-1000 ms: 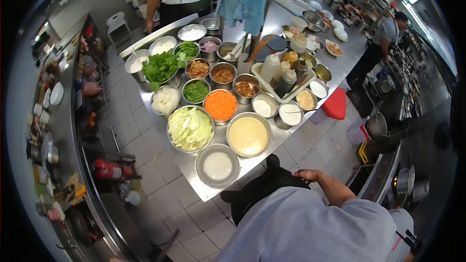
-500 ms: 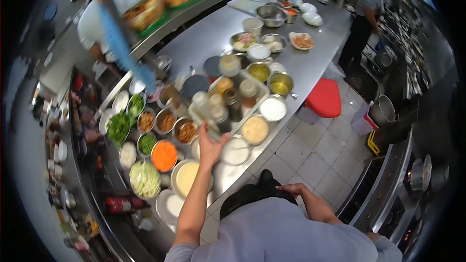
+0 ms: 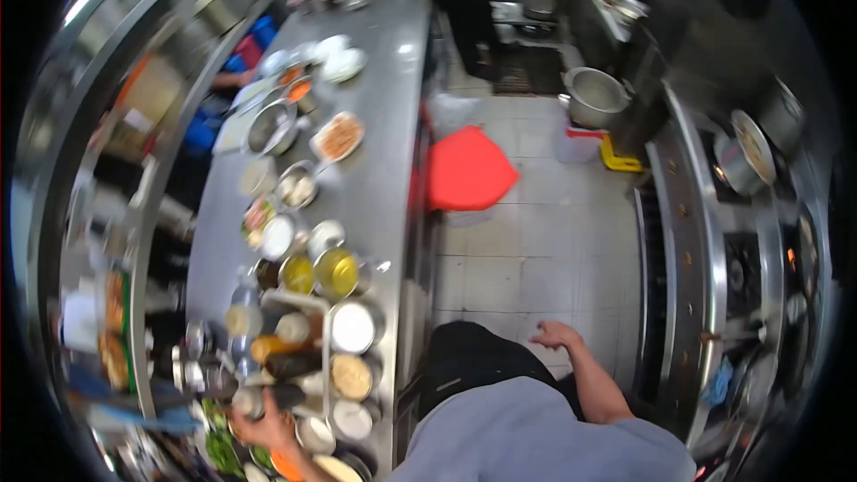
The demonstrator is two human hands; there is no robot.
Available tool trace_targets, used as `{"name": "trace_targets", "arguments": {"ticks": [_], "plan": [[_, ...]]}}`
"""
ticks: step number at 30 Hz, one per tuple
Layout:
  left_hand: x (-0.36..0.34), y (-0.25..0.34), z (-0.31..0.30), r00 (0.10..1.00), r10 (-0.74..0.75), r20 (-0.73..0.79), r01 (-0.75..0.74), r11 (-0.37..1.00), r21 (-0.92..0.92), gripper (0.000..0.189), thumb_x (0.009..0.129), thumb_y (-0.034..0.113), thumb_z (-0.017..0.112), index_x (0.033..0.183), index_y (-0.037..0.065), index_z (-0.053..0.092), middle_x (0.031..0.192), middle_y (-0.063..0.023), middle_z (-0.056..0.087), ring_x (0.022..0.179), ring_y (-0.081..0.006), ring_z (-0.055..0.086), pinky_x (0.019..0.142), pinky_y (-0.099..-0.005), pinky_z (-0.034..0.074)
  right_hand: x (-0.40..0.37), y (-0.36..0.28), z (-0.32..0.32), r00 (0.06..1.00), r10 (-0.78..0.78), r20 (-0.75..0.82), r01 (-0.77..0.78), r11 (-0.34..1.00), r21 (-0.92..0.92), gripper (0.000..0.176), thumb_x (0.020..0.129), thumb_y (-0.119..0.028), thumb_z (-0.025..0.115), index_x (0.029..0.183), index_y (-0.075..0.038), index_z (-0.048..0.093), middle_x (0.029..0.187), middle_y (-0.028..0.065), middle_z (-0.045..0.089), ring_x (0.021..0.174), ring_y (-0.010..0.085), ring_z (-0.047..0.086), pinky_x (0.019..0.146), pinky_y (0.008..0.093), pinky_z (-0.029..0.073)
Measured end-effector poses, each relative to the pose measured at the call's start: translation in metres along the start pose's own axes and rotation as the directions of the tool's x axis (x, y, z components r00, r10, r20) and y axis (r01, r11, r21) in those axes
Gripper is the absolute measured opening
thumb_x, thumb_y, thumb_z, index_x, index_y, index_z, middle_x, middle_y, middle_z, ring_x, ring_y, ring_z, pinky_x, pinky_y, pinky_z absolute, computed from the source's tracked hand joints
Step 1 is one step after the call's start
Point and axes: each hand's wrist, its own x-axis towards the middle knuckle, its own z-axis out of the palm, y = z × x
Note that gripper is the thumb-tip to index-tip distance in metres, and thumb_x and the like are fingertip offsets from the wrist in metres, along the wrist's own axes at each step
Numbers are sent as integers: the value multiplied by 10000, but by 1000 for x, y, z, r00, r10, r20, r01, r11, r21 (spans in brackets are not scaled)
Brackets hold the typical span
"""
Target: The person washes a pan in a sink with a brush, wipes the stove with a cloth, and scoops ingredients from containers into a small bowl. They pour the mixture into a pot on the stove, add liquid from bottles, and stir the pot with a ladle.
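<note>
My left hand (image 3: 266, 427) is at the lower left, over the front end of the steel counter, its fingers apart and slightly blurred. Its fingertips overlap the cap end of a dark squeeze bottle (image 3: 281, 395) in this view. That bottle is one of several in a clear tray (image 3: 324, 339), along with an orange-brown sauce bottle (image 3: 268, 348). Below the hand are tubs of leafy greens (image 3: 221, 451) and a pale yellow mix (image 3: 337, 469). My right hand (image 3: 555, 334) hangs above the floor beside my leg, fingers loosely stretched and holding nothing.
Bowls of yellow oil (image 3: 337, 271), white powder (image 3: 353, 327) and crumbs (image 3: 352, 376) line the counter edge. A red-topped stool or bin (image 3: 471, 170) stands beside the counter. Stoves with pots (image 3: 745, 156) run along the right. A person (image 3: 464, 9) stands at the far end.
My view has swung right, toward the aisle and stoves. My left hand has moved from the tray's near side to the capped bottle end; my right hand has moved out from my leg.
</note>
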Motion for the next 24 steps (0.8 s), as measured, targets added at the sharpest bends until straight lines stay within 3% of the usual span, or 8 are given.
{"name": "trace_targets", "arguments": {"ticks": [4,6,7,10,13,17,20,24], "plan": [[42,104,10,944,185,272,-136,973,-189,542,700,136,800,1145,-14,530,1093,-126,602,922,-203,574,833,-337,467,-65,-94,-87,791,-396,-465,505,853,132,582,810,-353,678,1235,5,508,1147,204,592,1004,333,611,856,396,496],[26,219,16,920,170,353,-225,967,119,559,630,277,832,1089,35,625,975,-138,644,861,-254,603,811,-401,489,-61,-138,-113,432,-674,-599,789,604,-111,518,819,-280,653,1230,-7,494,1129,185,567,1040,347,558,858,414,473],[22,244,41,853,359,379,-261,922,-286,450,630,65,820,998,-99,620,908,-169,670,779,-211,621,755,-345,514,-99,-175,-146,529,-677,-512,814,575,81,534,815,-250,663,1251,-9,472,1162,169,536,1049,347,553,878,414,468],[4,317,103,748,336,572,-131,920,-370,632,538,229,914,1025,-52,624,988,-168,652,896,-246,617,851,-372,492,-120,-225,-202,216,-838,-501,945,308,-108,774,729,-207,728,1373,-44,331,1352,172,388,1239,337,414,1025,414,365],[-20,363,218,431,826,364,-215,486,-847,600,652,171,831,1142,-11,538,1073,-105,575,949,-194,565,860,-331,453,-135,-235,-255,81,-844,-530,901,290,-323,917,679,-209,762,1419,-48,244,1437,158,276,1316,322,320,1085,417,289],[-101,513,282,233,875,423,174,391,-904,618,573,109,860,1093,-36,558,998,-100,610,915,-188,585,854,-324,469,-118,-182,-319,-118,-552,-825,835,395,-383,795,705,-219,740,1363,-37,332,1219,177,519,1103,370,534,942,429,436],[-159,599,318,-45,891,451,301,443,-845,712,561,117,871,1164,-34,524,1088,-106,580,967,-190,574,876,-310,458,-141,-111,-367,20,-347,-937,770,603,-208,772,687,-220,742,1344,-62,367,1187,166,545,1081,355,556,917,419,458],[-257,685,344,-306,943,127,510,275,-815,887,593,190,864,1327,19,395,1273,-114,486,1122,-223,506,903,-356,441,-183,-6,-410,-98,11,-995,601,798,-50,775,643,-221,738,1319,-64,396,1176,176,569,1076,362,566,917,412,462]]}}
